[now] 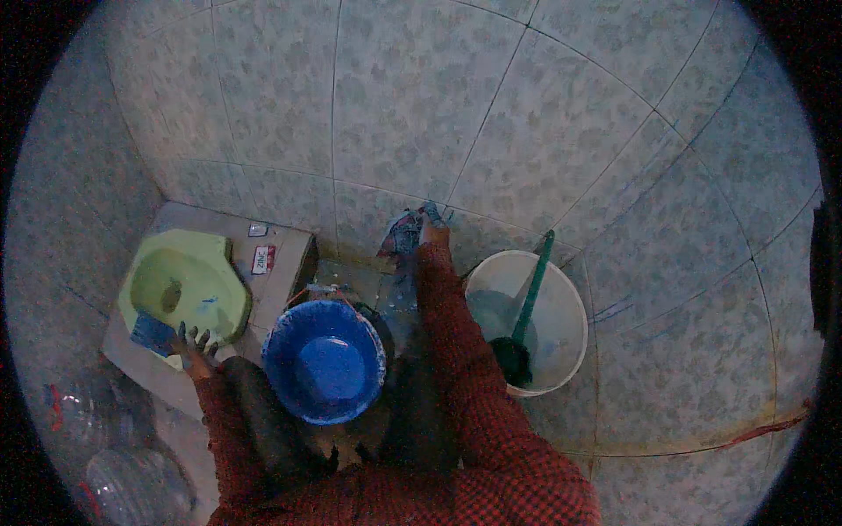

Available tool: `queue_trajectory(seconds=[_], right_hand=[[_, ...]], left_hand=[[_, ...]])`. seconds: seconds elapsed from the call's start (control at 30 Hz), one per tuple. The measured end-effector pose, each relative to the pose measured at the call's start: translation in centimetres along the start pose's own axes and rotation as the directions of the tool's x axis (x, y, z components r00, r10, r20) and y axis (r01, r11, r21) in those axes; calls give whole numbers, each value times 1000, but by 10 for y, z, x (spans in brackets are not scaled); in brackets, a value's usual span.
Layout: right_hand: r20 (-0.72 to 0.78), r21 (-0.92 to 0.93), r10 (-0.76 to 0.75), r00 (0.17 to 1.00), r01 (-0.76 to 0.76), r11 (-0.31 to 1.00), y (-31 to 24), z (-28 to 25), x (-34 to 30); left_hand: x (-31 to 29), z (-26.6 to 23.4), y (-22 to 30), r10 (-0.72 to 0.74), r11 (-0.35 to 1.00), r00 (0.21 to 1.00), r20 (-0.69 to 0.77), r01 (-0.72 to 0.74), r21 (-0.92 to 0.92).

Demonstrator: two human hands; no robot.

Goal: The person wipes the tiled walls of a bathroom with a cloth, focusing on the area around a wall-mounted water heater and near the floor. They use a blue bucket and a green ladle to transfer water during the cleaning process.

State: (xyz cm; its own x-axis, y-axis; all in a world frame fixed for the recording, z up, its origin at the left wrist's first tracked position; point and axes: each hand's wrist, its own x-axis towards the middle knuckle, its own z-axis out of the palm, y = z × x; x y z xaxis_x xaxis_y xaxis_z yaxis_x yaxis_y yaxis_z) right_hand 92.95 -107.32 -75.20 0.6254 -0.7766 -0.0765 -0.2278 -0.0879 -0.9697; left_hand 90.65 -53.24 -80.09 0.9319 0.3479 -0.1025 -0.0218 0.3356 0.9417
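Observation:
My left hand [196, 344] reaches to the near edge of a light green squat toilet [230, 280], fingers spread apart. Beside its fingertips lies a flat blue piece [153, 333], its kind unclear. My right arm stretches forward to the foot of the tiled wall. There my right hand [433, 233] is closed at a crumpled grey-blue cloth [403, 231] with reddish patches; dim light blurs its fingers. Between my knees stands a blue bucket [274, 351] with pale stains on its rim and water inside.
Right of my arm, a white bucket [579, 324] holds a dipper with a green handle [537, 289]. A small red-and-white packet [263, 259] lies on the raised toilet platform [285, 250]. Clear plastic jugs [136, 486] stand at the lower left. Tiled walls [395, 105] close in ahead.

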Motion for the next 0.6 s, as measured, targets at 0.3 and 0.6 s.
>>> queue_trajectory(seconds=[0.3, 0.6], right_hand=[[-78, 82, -17, 997, 23, 996, 1, 5, 12], [-71, 180, -14, 997, 27, 983, -10, 6, 8]], left_hand=[[-13, 18, 12, 45, 998, 997, 63, -42, -52], [-6, 14, 14, -14, 1000, 998, 61, 12, 26]])
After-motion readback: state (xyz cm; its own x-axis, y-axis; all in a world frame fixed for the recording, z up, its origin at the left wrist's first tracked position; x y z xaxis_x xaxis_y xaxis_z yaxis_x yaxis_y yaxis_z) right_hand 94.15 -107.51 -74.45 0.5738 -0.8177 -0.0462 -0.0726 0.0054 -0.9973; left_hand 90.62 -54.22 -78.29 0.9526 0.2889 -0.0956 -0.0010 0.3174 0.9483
